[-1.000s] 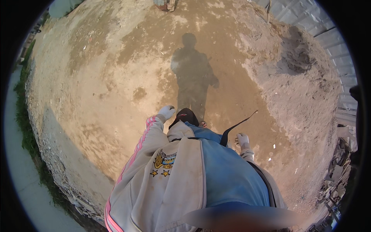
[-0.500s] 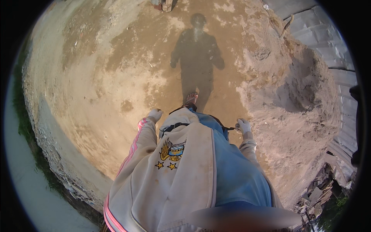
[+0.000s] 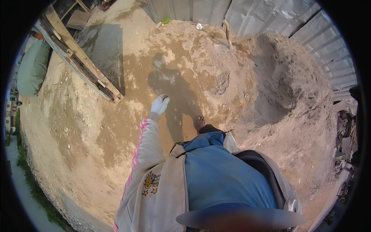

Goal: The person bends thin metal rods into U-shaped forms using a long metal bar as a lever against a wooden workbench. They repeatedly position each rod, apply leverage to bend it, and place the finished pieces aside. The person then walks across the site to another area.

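My left hand [image 3: 160, 104], in a white glove, reaches forward over the ground at the end of a light sleeve with pink stripes. Its fingers are loosely bent, the thumb stands a little apart, and nothing is seen in it. My right hand is out of sight; only the right side of the open jacket [image 3: 288, 189] shows. Between the jacket halves is my blue shirt [image 3: 228, 174]. One foot [image 3: 200, 122] is stepping on the sandy ground beside my shadow [image 3: 174, 85].
A sand heap [image 3: 266, 92] rises on the right, with a shovel [image 3: 227, 36] at its far edge, before a metal sheet fence [image 3: 259, 15]. Ahead left, a wooden plank frame [image 3: 83, 58] slants down near a stuffed green sack [image 3: 33, 69]. Grass [image 3: 33, 178] and water border the far left.
I have turned right and moved on, bringing the fence, shovel and plank frame into view. My left hand swung forward; the right hand let go of the jacket's strap-like edge and left view.
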Tool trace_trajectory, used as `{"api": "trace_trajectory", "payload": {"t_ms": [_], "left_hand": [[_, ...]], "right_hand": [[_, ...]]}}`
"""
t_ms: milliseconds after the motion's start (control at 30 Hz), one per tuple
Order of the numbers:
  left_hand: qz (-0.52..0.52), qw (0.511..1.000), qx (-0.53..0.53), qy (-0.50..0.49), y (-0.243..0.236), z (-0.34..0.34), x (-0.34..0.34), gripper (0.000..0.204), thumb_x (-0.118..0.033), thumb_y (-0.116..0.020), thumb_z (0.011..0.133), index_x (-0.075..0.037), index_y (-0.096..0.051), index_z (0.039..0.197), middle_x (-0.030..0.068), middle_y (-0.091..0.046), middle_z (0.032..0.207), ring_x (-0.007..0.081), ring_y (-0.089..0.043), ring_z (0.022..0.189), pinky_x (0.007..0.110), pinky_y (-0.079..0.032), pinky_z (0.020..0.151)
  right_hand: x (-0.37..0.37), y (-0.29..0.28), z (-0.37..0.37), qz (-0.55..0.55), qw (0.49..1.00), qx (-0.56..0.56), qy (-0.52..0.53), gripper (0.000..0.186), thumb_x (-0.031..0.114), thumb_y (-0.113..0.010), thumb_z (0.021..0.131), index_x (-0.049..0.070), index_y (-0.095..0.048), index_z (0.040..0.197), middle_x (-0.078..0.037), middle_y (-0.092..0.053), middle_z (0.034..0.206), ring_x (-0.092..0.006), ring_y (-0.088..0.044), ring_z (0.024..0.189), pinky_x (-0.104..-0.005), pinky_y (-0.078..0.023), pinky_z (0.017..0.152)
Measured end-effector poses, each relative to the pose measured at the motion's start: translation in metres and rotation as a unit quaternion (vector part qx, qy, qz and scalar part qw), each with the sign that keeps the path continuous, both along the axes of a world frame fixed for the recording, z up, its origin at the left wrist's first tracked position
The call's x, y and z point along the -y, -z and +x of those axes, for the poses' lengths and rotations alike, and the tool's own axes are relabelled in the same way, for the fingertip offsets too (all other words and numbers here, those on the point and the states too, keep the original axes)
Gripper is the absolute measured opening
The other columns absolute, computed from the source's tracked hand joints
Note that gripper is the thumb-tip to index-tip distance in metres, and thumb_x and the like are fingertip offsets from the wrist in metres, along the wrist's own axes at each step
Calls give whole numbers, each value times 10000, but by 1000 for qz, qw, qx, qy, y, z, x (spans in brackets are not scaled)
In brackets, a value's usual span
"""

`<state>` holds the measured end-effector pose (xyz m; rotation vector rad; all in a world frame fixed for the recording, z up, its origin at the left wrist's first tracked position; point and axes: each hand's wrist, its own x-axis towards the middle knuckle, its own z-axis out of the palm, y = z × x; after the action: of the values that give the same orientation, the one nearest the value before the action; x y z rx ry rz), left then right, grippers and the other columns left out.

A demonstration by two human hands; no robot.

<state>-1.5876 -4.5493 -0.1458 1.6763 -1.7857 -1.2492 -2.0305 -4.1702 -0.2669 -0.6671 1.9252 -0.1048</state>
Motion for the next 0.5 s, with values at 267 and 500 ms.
{"api": "trace_trajectory", "payload": {"t_ms": [267,500], "left_hand": [[268,951,69,-138,72,69,-71,433,-280,-608,934,53,-722,1187,137,-750,1004,201,-706,882,336,-555,805],[381,898,99,-198,135,146,-34,403,-335,-658,918,-14,-762,1139,131,-772,970,245,-718,839,397,-562,748]], "right_hand": [[319,17,-35,35,939,79,-334,361,322,-669,955,-4,-738,1092,-127,-749,881,-229,-713,734,-390,-560,702],[518,47,-26,-61,995,83,-7,423,363,-669,958,-19,-711,1133,-141,-740,915,-238,-718,745,-402,-559,623]]}}
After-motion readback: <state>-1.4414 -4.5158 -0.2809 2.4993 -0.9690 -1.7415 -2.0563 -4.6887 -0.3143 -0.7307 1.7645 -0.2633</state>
